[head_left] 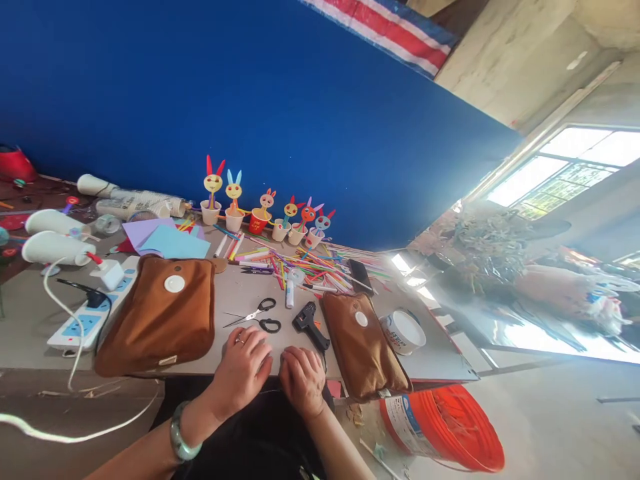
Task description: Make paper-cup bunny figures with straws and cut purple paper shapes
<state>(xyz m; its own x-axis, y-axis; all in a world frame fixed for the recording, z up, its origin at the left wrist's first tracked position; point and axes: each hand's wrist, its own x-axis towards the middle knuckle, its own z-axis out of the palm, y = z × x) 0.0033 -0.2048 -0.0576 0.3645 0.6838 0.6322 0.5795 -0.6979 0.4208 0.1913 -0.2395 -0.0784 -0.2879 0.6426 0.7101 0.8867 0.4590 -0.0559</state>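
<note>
A blue wall (250,100) rises behind everything, with a bright window (565,167) far off to the right. In front of me stretches a grey table (230,287), crowded at the back and along the left. On the floor to my right sits a red-orange bucket (435,440). My forearms come up from below, the left slanting inward with a pale green bangle (181,433) at the wrist, the right angled in to meet it. One brown pouch (160,313) lies left of my hands, a second brown pouch (367,347) to the right, beside a white tub (394,337). My left hand (245,363) is released at the near edge, back upward, fingers loosely bent; my right hand (303,377) is just beside it, apart, also released, its fingers curled softly downward. Past my right fingers lies the black glue gun (311,325); just ahead of my left, the scissors (257,312) lie with blades pointing left. Six cups (259,222) with eared faces line the back, behind scattered pens (320,267). Smallest is the ring (239,339) on my left hand.
</note>
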